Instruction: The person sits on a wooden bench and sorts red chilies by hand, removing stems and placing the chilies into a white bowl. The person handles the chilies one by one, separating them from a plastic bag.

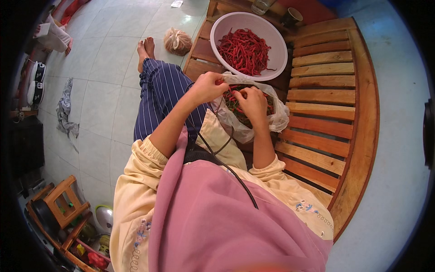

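My left hand is at the near-left rim of a clear plastic bag, its fingertips pinched around something small and red that looks like a chili pepper. My right hand reaches over the bag's mouth with curled fingers; whether they grip a chili is too small to tell. Inside the bag lie red chilies with green stems, partly covered by my hands. Just beyond it, a white plastic colander basin holds a heap of red chilies.
The bag and basin rest on a slatted wooden bench. A glass and a cup stand behind the basin. On the tiled floor are a tied plastic bag and a grey cloth. A black cable crosses my lap.
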`<state>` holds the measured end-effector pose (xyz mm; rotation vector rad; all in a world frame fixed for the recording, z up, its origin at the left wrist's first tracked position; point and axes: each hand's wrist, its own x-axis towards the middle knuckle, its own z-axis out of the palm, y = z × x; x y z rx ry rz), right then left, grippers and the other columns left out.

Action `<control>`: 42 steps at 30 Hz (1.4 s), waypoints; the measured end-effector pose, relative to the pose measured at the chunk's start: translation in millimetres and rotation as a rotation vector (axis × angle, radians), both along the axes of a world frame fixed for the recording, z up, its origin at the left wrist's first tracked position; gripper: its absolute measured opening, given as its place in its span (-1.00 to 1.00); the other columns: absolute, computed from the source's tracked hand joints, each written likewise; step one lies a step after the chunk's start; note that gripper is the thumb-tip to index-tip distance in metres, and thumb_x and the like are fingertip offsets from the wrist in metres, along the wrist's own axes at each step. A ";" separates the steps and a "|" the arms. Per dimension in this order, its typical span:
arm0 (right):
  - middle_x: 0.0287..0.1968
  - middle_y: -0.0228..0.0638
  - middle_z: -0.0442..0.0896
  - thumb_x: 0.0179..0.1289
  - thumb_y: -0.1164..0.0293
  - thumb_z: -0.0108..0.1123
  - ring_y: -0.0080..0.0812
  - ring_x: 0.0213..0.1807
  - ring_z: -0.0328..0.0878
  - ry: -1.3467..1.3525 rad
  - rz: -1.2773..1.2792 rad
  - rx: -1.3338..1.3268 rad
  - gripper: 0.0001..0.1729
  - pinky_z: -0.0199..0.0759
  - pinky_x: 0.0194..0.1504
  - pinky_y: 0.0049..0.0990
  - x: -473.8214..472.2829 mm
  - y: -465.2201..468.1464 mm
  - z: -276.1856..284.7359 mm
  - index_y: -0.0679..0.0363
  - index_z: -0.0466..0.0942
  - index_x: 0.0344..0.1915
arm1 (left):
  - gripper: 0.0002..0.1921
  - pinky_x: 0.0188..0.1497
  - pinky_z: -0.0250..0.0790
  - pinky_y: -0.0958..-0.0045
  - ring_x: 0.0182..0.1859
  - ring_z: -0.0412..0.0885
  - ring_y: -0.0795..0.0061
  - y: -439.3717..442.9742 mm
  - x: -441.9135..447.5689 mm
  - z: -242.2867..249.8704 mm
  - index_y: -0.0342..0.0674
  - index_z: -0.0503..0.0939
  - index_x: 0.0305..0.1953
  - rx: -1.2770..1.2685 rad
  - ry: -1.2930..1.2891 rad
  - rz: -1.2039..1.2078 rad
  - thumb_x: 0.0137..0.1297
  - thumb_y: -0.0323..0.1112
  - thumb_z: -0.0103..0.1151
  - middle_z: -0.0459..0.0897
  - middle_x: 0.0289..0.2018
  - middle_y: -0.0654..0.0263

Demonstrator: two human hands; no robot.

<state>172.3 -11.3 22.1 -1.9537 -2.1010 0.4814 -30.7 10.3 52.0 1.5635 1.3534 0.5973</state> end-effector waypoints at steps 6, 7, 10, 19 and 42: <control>-0.44 -0.17 0.72 0.00 0.21 0.43 -0.19 -0.35 0.69 0.151 -0.125 -0.058 -0.69 0.51 -0.22 -0.23 -7.7 7.9 -14.9 0.23 0.71 -0.37 | -0.64 -0.14 0.55 0.21 -0.21 0.71 0.11 -23.1 4.8 -9.9 -0.17 0.74 -0.32 -0.125 0.569 -0.210 -0.07 -0.03 0.42 0.74 -0.31 0.10; -0.44 -0.17 0.72 0.00 0.23 0.43 -0.23 -0.35 0.69 0.233 -0.122 -0.085 -0.70 0.51 -0.23 -0.26 -2.4 9.2 -14.9 0.24 0.70 -0.38 | -0.65 -0.13 0.56 0.21 -0.19 0.71 0.10 -28.4 12.2 -11.7 -0.14 0.75 -0.31 -0.101 0.620 -0.233 -0.07 -0.04 0.43 0.74 -0.29 0.11; -0.45 -0.26 0.72 0.08 0.30 0.41 -0.42 -0.40 0.65 0.495 -0.104 -0.156 -0.73 0.46 -0.29 -0.40 16.2 13.1 -9.3 0.29 0.66 -0.36 | -0.70 -0.14 0.56 0.20 -0.18 0.71 0.09 -28.7 20.2 -9.3 -0.15 0.75 -0.29 -0.081 0.588 -0.205 -0.03 -0.12 0.41 0.73 -0.28 0.11; -0.55 -0.55 0.50 0.45 0.27 0.15 -0.72 -0.55 0.44 1.014 -0.215 -0.257 -0.74 0.22 -0.55 -0.69 42.7 -1.6 34.8 0.28 0.52 -0.21 | -0.58 -0.24 0.48 0.15 -0.30 0.68 0.02 -21.1 28.8 -7.3 -0.31 0.71 -0.26 0.113 0.080 -0.150 0.06 -0.03 0.41 0.67 -0.44 -0.06; -0.42 -0.54 0.56 0.36 0.39 0.25 -0.71 -0.42 0.39 1.181 -0.034 -0.212 -0.86 0.28 -0.31 -0.68 12.4 -18.2 34.7 0.26 0.60 -0.25 | -0.82 -0.46 0.33 0.61 -0.50 0.46 0.73 -16.1 23.3 -0.3 -0.37 0.63 -0.19 -0.161 -0.568 -0.122 0.33 -0.35 0.26 0.57 -0.51 0.47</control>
